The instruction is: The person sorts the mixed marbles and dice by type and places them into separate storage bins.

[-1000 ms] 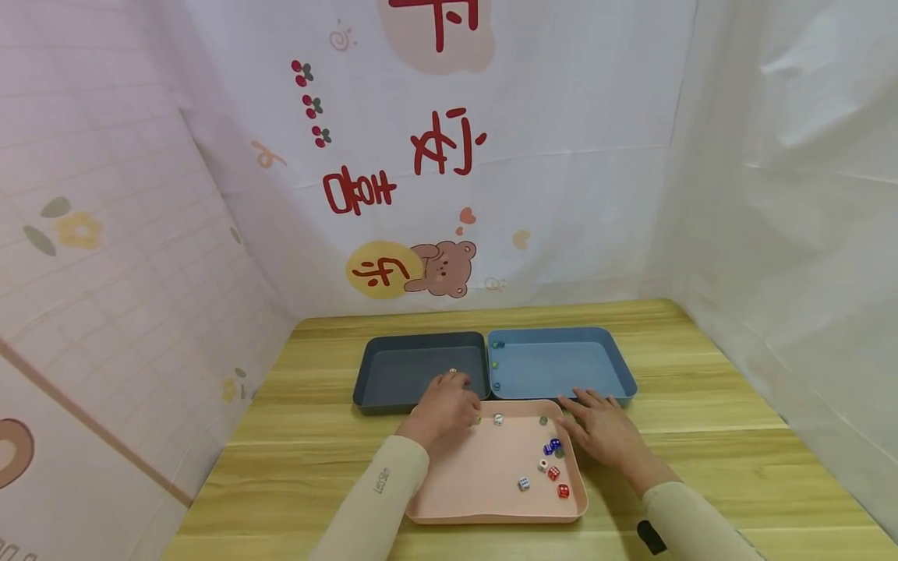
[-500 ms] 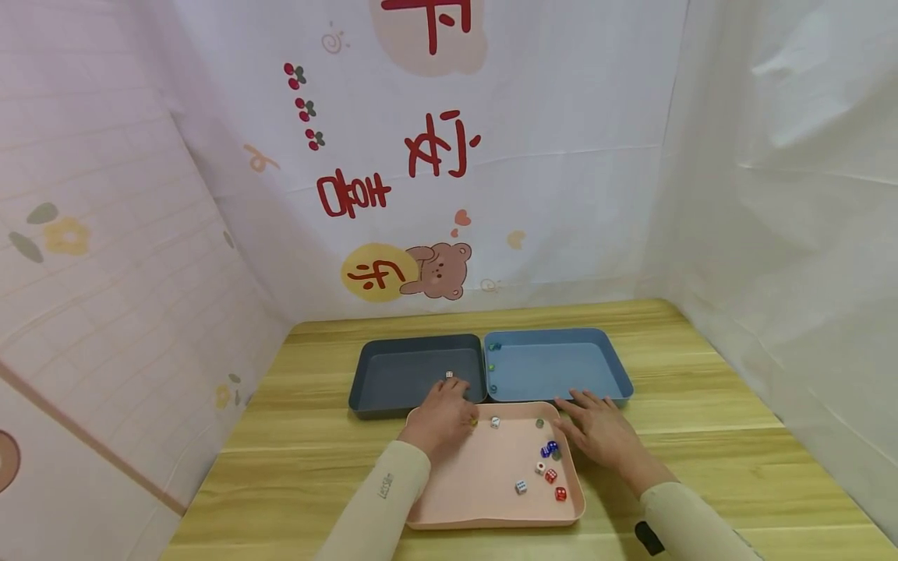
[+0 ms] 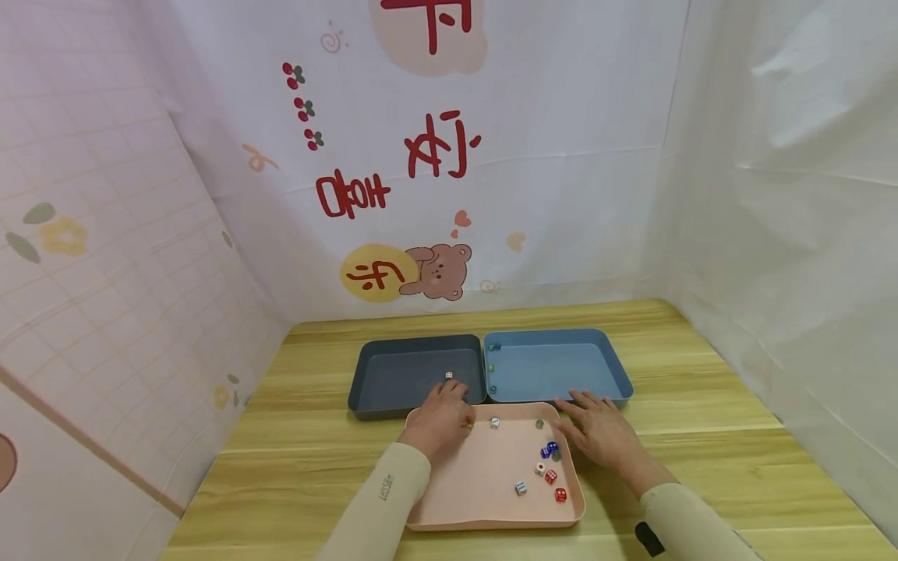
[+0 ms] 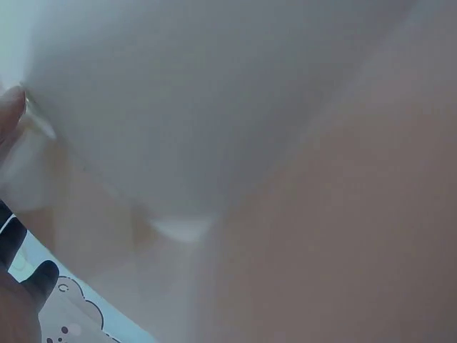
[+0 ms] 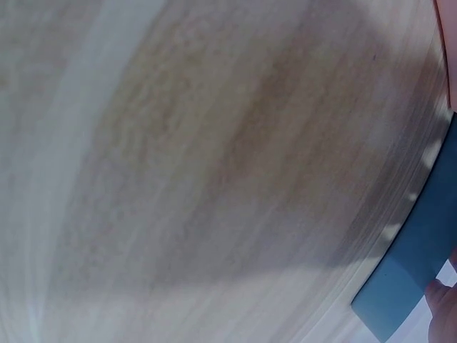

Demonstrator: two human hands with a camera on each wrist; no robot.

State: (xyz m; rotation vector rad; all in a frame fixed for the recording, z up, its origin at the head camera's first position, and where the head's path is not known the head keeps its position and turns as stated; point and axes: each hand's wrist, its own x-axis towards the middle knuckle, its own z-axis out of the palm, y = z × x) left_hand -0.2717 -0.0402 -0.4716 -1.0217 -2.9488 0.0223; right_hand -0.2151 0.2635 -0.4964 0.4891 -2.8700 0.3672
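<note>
Nearest, I count three white dice (image 3: 521, 488), two red dice (image 3: 560, 495), two blue dice (image 3: 553, 446) and two greenish marbles (image 3: 539, 424) in the pink tray (image 3: 473, 487). At its far edge the yellow bead (image 3: 468, 425) shows less than before, so I judge the left hand (image 3: 440, 417) is gathering it; whether pinched, I cannot tell. The right hand (image 3: 599, 428) lies spread, holding nothing. Beyond, the dark tray (image 3: 393, 375) holds one white die (image 3: 449, 375), the blue tray (image 3: 561, 360) four beads (image 3: 492, 368).

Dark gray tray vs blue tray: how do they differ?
Colour: the dark gray tray is much darker than the blue tray.
Contents: the dark gray tray shows one white die; the blue tray, small greenish pieces along its left wall.
Place: dark gray tray left, blue tray right.
Shared: both are shallow, rectangular and round-cornered.
</note>
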